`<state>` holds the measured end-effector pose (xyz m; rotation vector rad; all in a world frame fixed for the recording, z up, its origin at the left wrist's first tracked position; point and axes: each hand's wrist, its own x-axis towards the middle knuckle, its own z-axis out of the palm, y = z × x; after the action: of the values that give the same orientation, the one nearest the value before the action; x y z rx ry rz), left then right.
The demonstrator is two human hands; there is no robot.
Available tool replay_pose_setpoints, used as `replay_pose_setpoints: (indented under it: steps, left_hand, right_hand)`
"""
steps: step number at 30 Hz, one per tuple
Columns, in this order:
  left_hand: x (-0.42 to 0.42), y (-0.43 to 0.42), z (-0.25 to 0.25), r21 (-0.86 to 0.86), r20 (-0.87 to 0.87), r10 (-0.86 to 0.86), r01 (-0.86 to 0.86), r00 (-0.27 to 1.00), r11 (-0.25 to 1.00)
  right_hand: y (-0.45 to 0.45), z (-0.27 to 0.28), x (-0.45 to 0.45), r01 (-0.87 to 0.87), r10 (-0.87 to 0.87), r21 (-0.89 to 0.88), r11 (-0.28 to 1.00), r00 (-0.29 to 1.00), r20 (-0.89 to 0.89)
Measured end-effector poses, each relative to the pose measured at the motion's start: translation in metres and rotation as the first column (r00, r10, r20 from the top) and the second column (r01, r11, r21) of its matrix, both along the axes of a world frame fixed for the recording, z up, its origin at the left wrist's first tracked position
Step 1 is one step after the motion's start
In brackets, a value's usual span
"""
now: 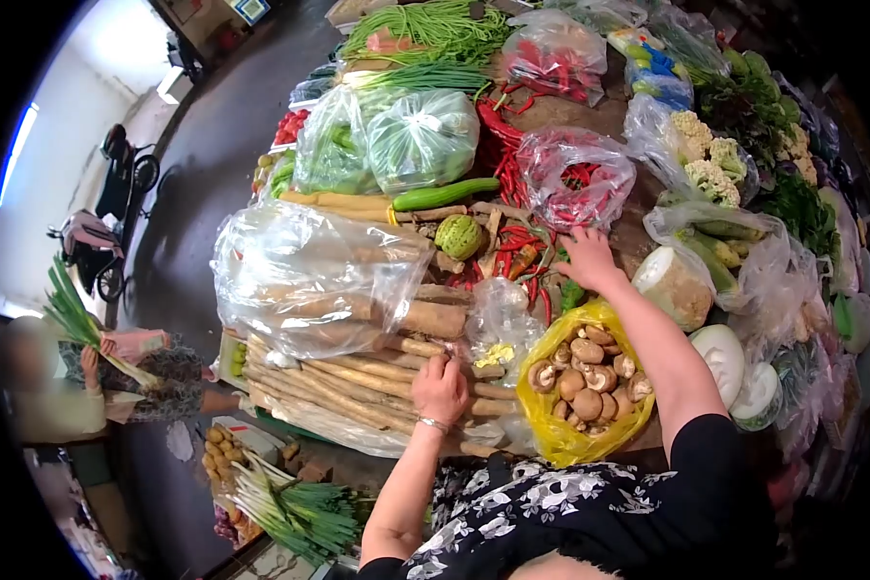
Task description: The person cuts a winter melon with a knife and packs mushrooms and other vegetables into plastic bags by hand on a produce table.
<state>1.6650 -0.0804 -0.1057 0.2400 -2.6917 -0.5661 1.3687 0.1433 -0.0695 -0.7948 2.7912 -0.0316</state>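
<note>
My left hand (441,390), with a bracelet at the wrist, rests on long brown yam roots (353,394). Its fingers are curled down, and what they grip, if anything, is hidden. My right hand (590,257) reaches forward with fingers apart, at the near edge of a clear bag of red chilies (578,184). Below its fingertips lie loose red chilies (512,261) and a green pepper (571,294). Between my arms stands a yellow bag (561,440) with brown mushrooms (590,377). A crumpled clear bag (503,314) lies between my hands.
Thick roots under clear plastic (309,280) lie to the left. Farther off are bagged green vegetables (422,140), a long green gourd (447,194) and green beans (425,34). Cut winter melon (672,285) and cauliflower (715,174) sit right. A person holds scallions (72,307) at far left.
</note>
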Motion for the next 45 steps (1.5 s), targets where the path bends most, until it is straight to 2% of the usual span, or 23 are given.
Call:
replay_pose_setpoints:
  steps: [2, 4, 6, 7, 8, 10, 11, 13, 14, 16, 19, 23, 25, 26, 30, 32, 34, 35, 37, 38, 40, 42, 45]
  left_hand:
    - [0.000, 0.001, 0.001, -0.003, -0.008, 0.006, -0.006, 1.000, 1.000]
    - [0.000, 0.000, 0.002, -0.010, 0.018, 0.016, -0.015, 1.000, 1.000]
    - [0.001, 0.001, -0.005, 0.009, 0.020, 0.028, -0.028, 0.999, 1.000]
    - [0.001, 0.002, -0.006, 0.006, 0.019, 0.035, -0.036, 0.999, 0.999]
    - [0.000, 0.002, -0.006, 0.001, 0.016, 0.045, -0.045, 0.999, 0.999]
    - [0.000, 0.003, -0.005, 0.001, 0.017, 0.043, -0.043, 0.999, 0.999]
    - [0.000, 0.002, -0.006, -0.001, 0.021, 0.043, -0.043, 0.999, 0.999]
    - [-0.001, 0.002, -0.004, -0.004, 0.036, 0.040, -0.039, 0.999, 0.999]
    - [0.000, 0.001, -0.003, -0.016, 0.041, 0.036, -0.036, 0.998, 0.999]
    - [-0.001, 0.002, -0.005, -0.031, 0.066, 0.040, -0.038, 0.997, 0.999]
    - [-0.001, 0.003, -0.002, -0.056, 0.078, 0.049, -0.045, 0.996, 0.997]
    - [-0.003, 0.002, -0.003, -0.077, 0.096, 0.062, -0.055, 0.993, 0.996]
    - [-0.002, 0.004, -0.007, -0.083, 0.075, 0.062, -0.055, 0.995, 0.995]
    - [-0.003, 0.004, -0.006, -0.084, 0.085, 0.064, -0.057, 0.994, 0.995]
    - [-0.002, 0.001, -0.002, -0.084, 0.129, 0.056, -0.045, 0.990, 0.995]
    - [-0.005, 0.001, -0.002, -0.079, 0.122, 0.067, -0.058, 0.990, 0.995]
    - [-0.005, 0.001, 0.002, -0.084, 0.129, 0.047, -0.036, 0.990, 0.996]
    - [-0.005, 0.000, 0.002, -0.082, 0.117, 0.050, -0.040, 0.992, 0.996]
    - [-0.004, -0.001, 0.000, -0.072, 0.107, 0.059, -0.051, 0.992, 0.996]
    - [-0.003, -0.001, -0.001, -0.057, 0.099, 0.054, -0.049, 0.994, 0.997]
    - [-0.002, -0.002, -0.003, -0.045, 0.112, 0.058, -0.053, 0.992, 0.998]
    - [-0.001, -0.001, -0.004, -0.041, 0.128, 0.042, -0.037, 0.991, 0.998]
    - [-0.003, -0.002, 0.000, -0.018, 0.158, 0.027, -0.024, 0.987, 1.000]
  right_hand:
    - [-0.013, 0.021, 0.008, -0.108, 0.090, 0.219, 0.970, 0.992, 0.088]
    - [-0.008, 0.027, 0.011, -0.182, 0.164, 0.251, 0.951, 0.982, 0.092]
    - [0.002, 0.040, 0.008, -0.323, 0.206, 0.354, 0.877, 0.921, 0.331]
    - [0.001, 0.049, -0.003, -0.297, 0.129, 0.354, 0.887, 0.895, 0.427]
    - [0.006, 0.055, -0.016, -0.288, 0.124, 0.354, 0.890, 0.899, 0.421]
    - [0.013, 0.061, -0.041, -0.169, 0.166, -0.001, 0.986, 0.967, 0.191]
    - [0.011, 0.063, -0.052, -0.171, 0.169, -0.010, 0.985, 0.967, 0.189]
    - [0.008, 0.062, -0.070, -0.018, -0.003, -0.148, 0.989, 0.990, -0.138]
    - [0.005, 0.057, -0.082, -0.013, -0.008, -0.159, 0.987, 0.991, -0.132]
    - [0.000, 0.047, -0.107, 0.146, -0.132, -0.150, 0.978, 0.987, 0.096]
    - [-0.014, 0.016, -0.112, 0.194, -0.189, -0.031, 0.980, 0.973, 0.135]
    - [-0.025, -0.011, -0.117, 0.162, -0.161, 0.030, 0.986, 0.987, -0.011]
    - [-0.028, -0.010, -0.123, 0.165, -0.165, -0.016, 0.986, 0.976, -0.141]
    - [-0.032, -0.004, -0.133, 0.187, -0.187, -0.013, 0.982, 0.977, -0.098]
    - [-0.029, -0.016, -0.198, 0.145, -0.161, -0.089, 0.985, 0.966, -0.204]
    - [-0.033, -0.007, -0.240, 0.252, -0.278, -0.147, 0.956, 0.941, -0.192]
    - [-0.037, 0.001, -0.270, 0.253, -0.291, -0.155, 0.955, 0.901, -0.323]
    - [-0.044, 0.003, -0.273, 0.239, -0.279, -0.160, 0.958, 0.906, -0.319]
    - [-0.063, 0.030, -0.266, 0.217, -0.202, 0.047, 0.975, 0.956, -0.213]
    - [-0.074, 0.047, -0.254, 0.205, -0.191, 0.046, 0.978, 0.958, -0.213]
    - [-0.105, 0.075, -0.222, -0.096, 0.093, -0.004, 0.995, 0.977, -0.194]
    - [-0.143, 0.079, -0.206, -0.277, 0.194, -0.272, 0.922, 0.936, -0.294]
    - [-0.206, 0.058, -0.208, -0.429, 0.306, -0.374, 0.822, 0.887, -0.346]
